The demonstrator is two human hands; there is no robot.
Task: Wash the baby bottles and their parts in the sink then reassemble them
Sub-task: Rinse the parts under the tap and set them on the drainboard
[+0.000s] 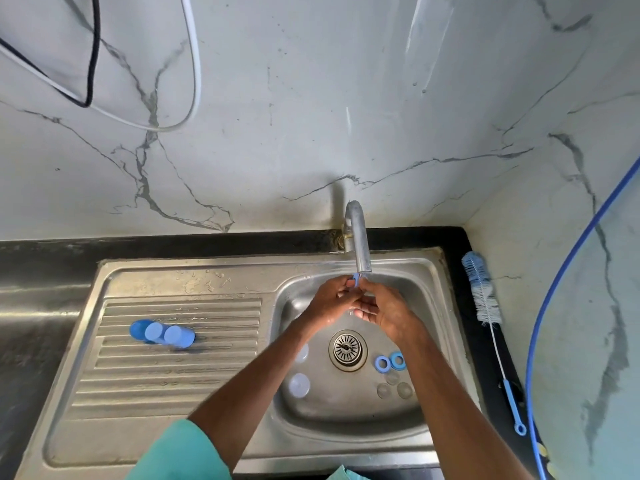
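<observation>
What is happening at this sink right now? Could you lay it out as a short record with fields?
Hands: left hand and right hand both pinch a small blue part under the tap
Draining board: three blue bottles in a row
Basin: two blue rings right of the drain; clear pieces nearby
Counter: bottle brush, right of the basin

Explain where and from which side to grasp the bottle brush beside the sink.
Grip the bottle brush by its blue handle, from above on the sink side: it lies flat on the counter, with a blue hose close along its other side.
</observation>
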